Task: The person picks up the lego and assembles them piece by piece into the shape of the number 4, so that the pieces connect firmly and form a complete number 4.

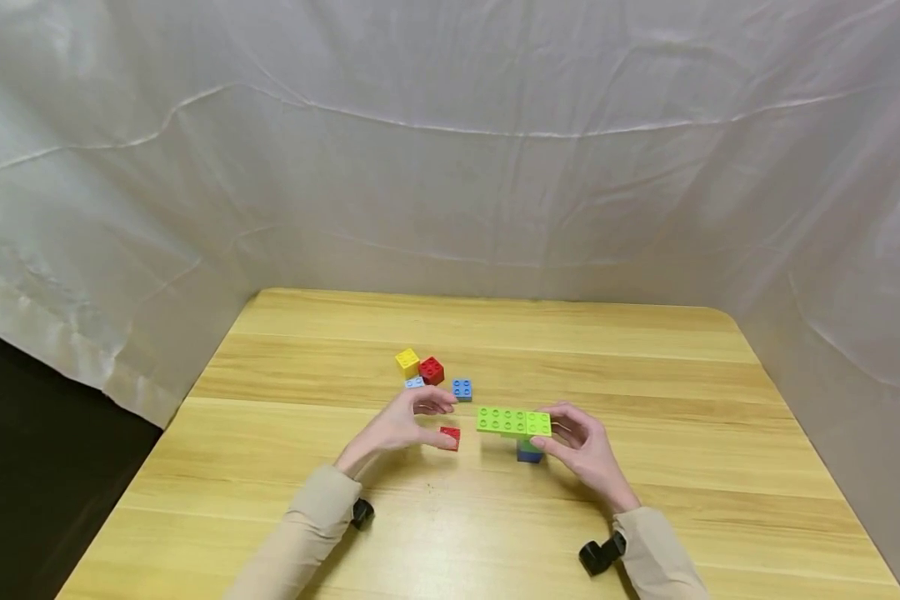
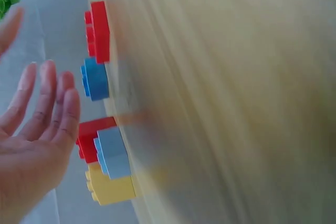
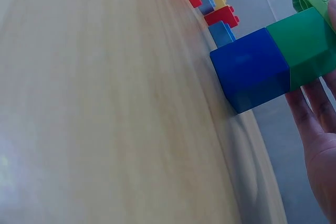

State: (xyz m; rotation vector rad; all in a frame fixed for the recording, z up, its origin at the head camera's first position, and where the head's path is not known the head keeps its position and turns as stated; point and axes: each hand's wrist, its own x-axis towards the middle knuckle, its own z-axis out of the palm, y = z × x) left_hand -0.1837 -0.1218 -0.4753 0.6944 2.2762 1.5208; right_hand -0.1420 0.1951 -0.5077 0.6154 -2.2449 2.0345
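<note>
hands: left [image 1: 401, 422] loosely spread, empty, by 1 red brick [image 1: 452, 433]; right [image 1: 588, 457] grips stacked bricks [image 1: 502, 420].

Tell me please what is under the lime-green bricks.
Under the lime-green bricks is a green brick, and below it a dark blue brick. The green brick's top is covered and cannot be seen.

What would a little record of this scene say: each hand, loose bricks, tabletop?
Right hand: grips a studded plastic stack: lime bricks topmost, green brick between, dark blue brick lowest
Left hand: holds nothing; near a low red plastic brick
Farther back: small plastic yellow brick, second red brick, light blue brick, blue brick
Tabletop: flat, pale wood grain
</note>
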